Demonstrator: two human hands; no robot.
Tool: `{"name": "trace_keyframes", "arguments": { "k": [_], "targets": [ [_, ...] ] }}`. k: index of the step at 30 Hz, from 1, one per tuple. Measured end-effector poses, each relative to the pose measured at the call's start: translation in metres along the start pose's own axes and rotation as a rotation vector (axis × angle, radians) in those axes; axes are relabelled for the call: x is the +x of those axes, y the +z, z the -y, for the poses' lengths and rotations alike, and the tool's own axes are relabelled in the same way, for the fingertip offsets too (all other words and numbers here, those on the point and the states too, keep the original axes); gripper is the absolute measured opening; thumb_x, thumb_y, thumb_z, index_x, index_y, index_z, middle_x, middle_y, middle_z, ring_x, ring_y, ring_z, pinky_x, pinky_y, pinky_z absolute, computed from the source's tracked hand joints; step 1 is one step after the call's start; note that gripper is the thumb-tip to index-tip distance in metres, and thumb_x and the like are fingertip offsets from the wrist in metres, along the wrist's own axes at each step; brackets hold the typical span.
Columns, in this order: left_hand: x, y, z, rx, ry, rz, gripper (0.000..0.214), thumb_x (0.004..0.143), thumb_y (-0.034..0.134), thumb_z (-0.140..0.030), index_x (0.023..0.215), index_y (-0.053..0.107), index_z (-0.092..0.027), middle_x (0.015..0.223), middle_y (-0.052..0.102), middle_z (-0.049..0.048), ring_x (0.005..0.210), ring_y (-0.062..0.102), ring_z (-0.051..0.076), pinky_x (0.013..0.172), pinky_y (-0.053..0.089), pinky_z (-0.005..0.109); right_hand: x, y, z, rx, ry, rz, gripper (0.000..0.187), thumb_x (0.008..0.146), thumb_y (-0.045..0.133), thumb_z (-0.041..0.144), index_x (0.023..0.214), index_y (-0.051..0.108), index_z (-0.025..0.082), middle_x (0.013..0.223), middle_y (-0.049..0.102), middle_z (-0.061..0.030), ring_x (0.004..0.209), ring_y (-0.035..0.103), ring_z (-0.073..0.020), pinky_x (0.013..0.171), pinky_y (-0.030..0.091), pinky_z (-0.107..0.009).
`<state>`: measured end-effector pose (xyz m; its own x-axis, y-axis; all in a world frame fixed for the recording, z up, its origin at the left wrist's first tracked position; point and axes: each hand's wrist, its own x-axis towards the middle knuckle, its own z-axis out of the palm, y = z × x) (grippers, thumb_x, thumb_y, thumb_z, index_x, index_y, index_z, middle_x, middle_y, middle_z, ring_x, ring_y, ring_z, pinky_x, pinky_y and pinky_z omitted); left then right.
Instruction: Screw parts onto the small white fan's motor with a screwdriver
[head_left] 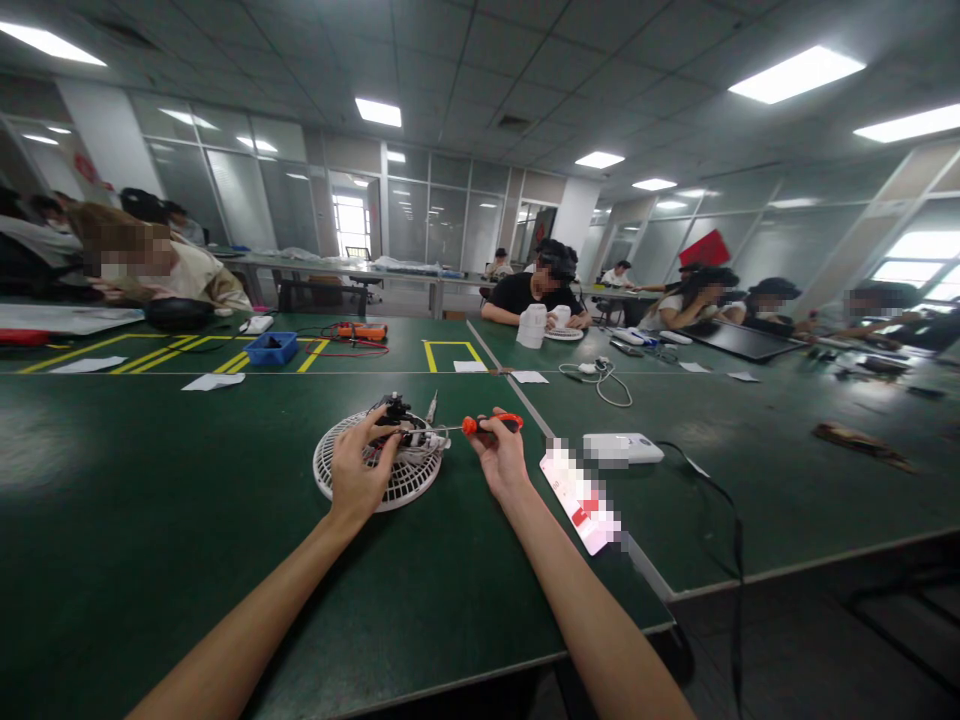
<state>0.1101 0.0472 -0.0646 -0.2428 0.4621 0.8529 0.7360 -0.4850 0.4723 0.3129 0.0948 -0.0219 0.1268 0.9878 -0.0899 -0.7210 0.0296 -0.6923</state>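
Observation:
A round white fan grille point(328, 462) lies on the green table, bearing a dark motor assembly point(397, 408) with white wires point(420, 453). My left hand point(358, 470) pinches this assembly between thumb and fingers, over the grille's left part. In my right hand point(501, 458) is a screwdriver point(471, 425) with an orange and black handle, held level. Its shaft points left and reaches the assembly near my left fingertips; the exact contact of the tip is too small to make out. A thin pale pointed piece point(433, 405) sticks up behind the assembly.
A lit phone point(581, 510) and a white device point(622, 448) with a black strap point(720, 490) lie to the right. Farther back are a blue bin point(271, 348), an orange meter point(364, 332) and a cable point(611, 385). A co-worker point(536, 290) sits opposite.

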Motion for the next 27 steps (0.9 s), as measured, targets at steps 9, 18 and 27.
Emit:
{"name": "trace_keyframes", "arguments": {
  "k": [9,18,27],
  "targets": [
    [-0.0023,0.0015,0.0027,-0.031,-0.035,0.014,0.055,0.092,0.069,-0.032,0.144,0.053,-0.023,0.099,0.081,0.0046,0.1,0.076,0.025,0.103,0.052,0.049,-0.0003,0.0001,-0.0004,-0.004,0.031,-0.029,0.046,0.059,0.07,0.006,0.095,0.049,0.027,0.071,0.066,0.0097,0.069,0.07,-0.0134,0.07,0.065,-0.031],
    [-0.0023,0.0016,0.0024,-0.034,-0.031,0.029,0.056,0.092,0.069,-0.032,0.144,0.052,-0.023,0.1,0.081,0.005,0.102,0.075,0.025,0.103,0.051,0.048,0.0024,-0.0014,-0.0009,-0.008,0.031,-0.054,0.046,0.059,0.072,0.007,0.093,0.049,0.026,0.071,0.065,0.0093,0.067,0.068,-0.0128,0.07,0.065,-0.03],
    [-0.0034,0.0015,0.0048,-0.024,-0.007,0.032,0.054,0.092,0.069,-0.032,0.143,0.054,-0.024,0.1,0.081,0.0051,0.102,0.075,0.025,0.102,0.051,0.048,-0.0008,0.0004,0.0009,-0.008,0.021,-0.022,0.048,0.058,0.07,0.006,0.097,0.049,0.026,0.072,0.066,0.0095,0.071,0.071,-0.0144,0.071,0.064,-0.031]
  ]
}}
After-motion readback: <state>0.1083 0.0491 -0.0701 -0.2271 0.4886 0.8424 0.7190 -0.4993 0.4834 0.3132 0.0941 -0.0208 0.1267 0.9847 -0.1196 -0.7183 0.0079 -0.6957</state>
